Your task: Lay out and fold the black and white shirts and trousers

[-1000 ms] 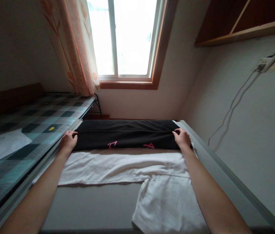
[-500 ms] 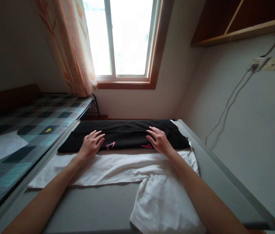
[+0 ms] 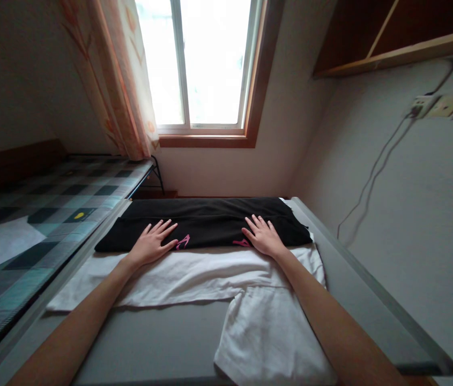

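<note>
A black garment (image 3: 210,225) with pink print lies folded into a long flat strip at the far end of the grey table (image 3: 162,343). Under its near edge spreads a white T-shirt (image 3: 194,273), one sleeve reaching toward me at the right. My left hand (image 3: 151,244) rests flat on the left part of the black cloth, fingers spread, thumb beside the pink mark. On the right part my right hand (image 3: 264,236) lies palm down with its fingers apart, partly covering another pink mark. Neither hand grips anything.
To the left stands a bed with a checked mattress (image 3: 97,190) and a white paper (image 3: 1,244) on it. A window (image 3: 210,69) with an orange curtain (image 3: 117,80) is ahead. At the right are a wall socket (image 3: 425,104), its hanging cord and a wooden shelf (image 3: 395,56).
Both hands have come slightly nearer to me and flattened, fingers more spread on the black cloth. The garments lie almost as before.
</note>
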{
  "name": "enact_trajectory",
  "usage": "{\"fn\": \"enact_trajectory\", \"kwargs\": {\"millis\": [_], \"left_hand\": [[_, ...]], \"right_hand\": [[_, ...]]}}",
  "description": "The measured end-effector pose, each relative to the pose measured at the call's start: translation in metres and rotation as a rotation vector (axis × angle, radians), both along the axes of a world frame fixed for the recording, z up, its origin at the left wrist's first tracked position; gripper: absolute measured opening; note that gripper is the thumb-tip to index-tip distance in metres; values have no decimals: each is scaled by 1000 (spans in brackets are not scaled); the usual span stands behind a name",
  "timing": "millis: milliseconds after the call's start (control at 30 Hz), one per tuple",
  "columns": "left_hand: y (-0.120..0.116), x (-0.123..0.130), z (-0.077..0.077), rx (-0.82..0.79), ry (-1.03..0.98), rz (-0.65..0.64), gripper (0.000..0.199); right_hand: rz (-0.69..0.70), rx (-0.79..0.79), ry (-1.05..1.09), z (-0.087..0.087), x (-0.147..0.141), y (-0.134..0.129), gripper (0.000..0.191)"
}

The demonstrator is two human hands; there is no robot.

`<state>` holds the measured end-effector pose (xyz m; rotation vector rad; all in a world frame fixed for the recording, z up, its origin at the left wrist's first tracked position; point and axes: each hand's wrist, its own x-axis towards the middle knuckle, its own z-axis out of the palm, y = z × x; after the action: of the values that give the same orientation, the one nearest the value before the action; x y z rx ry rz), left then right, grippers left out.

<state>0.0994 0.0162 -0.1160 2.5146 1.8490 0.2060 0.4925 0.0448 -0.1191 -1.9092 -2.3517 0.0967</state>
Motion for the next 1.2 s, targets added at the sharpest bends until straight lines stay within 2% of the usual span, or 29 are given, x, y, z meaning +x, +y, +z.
{"fn": "enact_trajectory", "kwargs": {"millis": [367, 600, 833, 933, 1100, 1200], "left_hand": [[13, -65, -5, -54, 11, 288, 60], [13, -66, -7, -37, -7, 327, 59], [13, -64, -9, -2, -11, 320, 58], [14, -64, -10, -3, -9, 317, 57], [17, -70, -13, 16, -10, 315, 54], [22, -79, -15, 46, -7, 338, 55]], "right_hand": [[-222, -19, -61, -8, 58, 17, 73], [-200, 124, -55, -17, 61, 18, 66], [-170, 361, 76, -13, 67, 15, 39], [-209, 406, 111, -13, 69, 15, 29], [-364, 439, 126, -19, 68, 13, 27], [-362, 456, 131, -21, 67, 13, 28]]}}
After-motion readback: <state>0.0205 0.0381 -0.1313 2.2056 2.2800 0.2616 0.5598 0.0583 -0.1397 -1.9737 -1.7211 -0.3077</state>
